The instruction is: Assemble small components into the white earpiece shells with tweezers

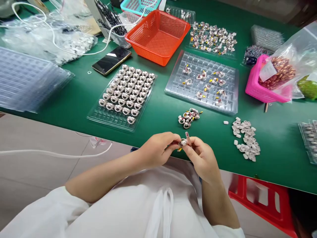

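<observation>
Left hand: pinches a small ring-shaped piece.
Right hand: grips the same ring-shaped piece and a narrow strip.
Location: between both hands, at the green table's near edge.

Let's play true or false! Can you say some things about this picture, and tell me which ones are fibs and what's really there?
1. The left hand and the right hand touch the same small part. True.
2. The phone is inside the red basket. False: the phone lies beside the red basket, on the table.
3. The table is yellow. False: the table is green.
4. The stool is red. True.
5. The pink basket holds a phone. False: the pink basket holds a bag of brownish beads.
</observation>
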Tool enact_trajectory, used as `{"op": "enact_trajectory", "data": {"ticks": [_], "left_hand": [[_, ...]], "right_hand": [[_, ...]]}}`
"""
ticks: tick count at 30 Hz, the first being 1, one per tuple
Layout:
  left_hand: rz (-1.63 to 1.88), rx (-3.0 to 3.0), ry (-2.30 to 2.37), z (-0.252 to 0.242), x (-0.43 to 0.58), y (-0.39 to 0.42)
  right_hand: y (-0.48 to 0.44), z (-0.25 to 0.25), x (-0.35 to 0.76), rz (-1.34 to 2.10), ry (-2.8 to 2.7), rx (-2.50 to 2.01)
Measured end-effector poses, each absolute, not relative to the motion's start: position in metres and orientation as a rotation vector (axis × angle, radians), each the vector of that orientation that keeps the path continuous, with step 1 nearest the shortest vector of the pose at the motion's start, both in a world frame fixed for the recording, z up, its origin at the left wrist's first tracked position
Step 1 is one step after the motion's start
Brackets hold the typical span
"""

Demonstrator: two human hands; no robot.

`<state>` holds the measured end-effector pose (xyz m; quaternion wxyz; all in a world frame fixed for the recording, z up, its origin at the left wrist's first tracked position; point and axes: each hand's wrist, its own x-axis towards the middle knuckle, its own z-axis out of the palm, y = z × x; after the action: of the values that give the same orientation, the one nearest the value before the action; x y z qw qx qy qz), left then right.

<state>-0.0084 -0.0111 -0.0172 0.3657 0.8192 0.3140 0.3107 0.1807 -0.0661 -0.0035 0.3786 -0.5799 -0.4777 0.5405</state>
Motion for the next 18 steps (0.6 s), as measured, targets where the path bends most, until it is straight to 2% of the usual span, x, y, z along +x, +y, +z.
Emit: {"op": "enact_trajectory", "data": {"ticks": [18], "left_hand": [[0.684, 2.110, 0.795, -0.0127, -0.0122, -0.0061]], "right_hand": [[-0.0614, 0.0008, 0.1776, 1.236, -1.444, -1.554]]}}
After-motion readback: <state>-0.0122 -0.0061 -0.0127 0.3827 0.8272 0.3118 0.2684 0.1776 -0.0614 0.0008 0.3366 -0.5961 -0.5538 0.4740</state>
